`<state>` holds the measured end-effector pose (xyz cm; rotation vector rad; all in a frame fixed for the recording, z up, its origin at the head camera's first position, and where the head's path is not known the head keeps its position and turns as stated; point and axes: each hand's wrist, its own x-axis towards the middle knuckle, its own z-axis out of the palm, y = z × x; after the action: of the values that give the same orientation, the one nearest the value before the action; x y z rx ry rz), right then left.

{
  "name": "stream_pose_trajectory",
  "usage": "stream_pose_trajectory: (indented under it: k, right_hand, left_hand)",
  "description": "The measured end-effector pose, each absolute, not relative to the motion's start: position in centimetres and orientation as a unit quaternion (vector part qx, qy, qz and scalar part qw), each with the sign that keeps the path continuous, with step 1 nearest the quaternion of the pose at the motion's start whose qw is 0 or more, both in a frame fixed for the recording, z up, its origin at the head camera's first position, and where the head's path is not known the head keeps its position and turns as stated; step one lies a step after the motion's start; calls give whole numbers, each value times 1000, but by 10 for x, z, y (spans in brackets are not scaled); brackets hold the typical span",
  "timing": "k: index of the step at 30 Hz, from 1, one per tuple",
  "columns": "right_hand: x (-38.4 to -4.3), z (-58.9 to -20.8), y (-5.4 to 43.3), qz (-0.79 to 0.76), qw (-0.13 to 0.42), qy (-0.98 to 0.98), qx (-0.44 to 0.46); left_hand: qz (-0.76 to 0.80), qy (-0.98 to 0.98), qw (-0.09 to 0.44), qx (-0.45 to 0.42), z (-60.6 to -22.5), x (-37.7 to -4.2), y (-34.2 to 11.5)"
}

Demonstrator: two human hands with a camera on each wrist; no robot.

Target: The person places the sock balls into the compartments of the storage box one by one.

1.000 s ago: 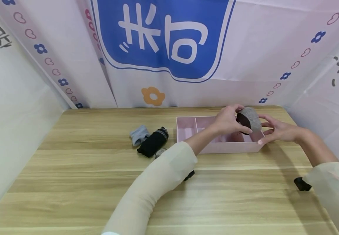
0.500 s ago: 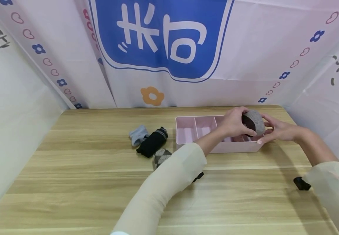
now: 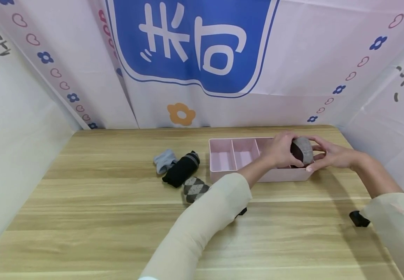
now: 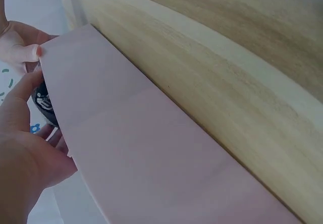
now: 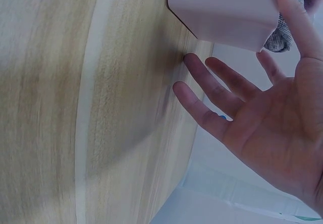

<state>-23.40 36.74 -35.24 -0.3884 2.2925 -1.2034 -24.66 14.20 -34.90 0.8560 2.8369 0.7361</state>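
Note:
My left hand holds a rolled grey sock with a dark brown part, fingers on its far side and thumb on its near side. The sock sits partly down in the right end compartment of a pink divided box. In the left wrist view, a white pattern shows on the sock's dark part, and the box wall hides the rest. My right hand is at the box's right end, thumb by the front corner. Its other fingers are spread and fairly straight in the right wrist view.
Left of the box lie a light blue sock, a rolled black sock with a striped cuff, and a grey argyle sock partly behind my left sleeve. A printed cloth hangs behind the wooden table.
My left hand has moved right and down, lowering the grey sock into the end compartment. My right hand stays at the box's end. More of the argyle sock shows.

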Motion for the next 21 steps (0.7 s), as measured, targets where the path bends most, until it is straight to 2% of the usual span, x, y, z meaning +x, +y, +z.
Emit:
stream_pose_trajectory:
  k: [12,21]
  right_hand:
    - [-234,-352,368,-447,258,843,-154]
    - [-233,-352,369,-445,260,843,-152]
  left_hand:
    - [155,942,53,291,-355,-249,143]
    - [107,952,85,275,-352,-245,149]
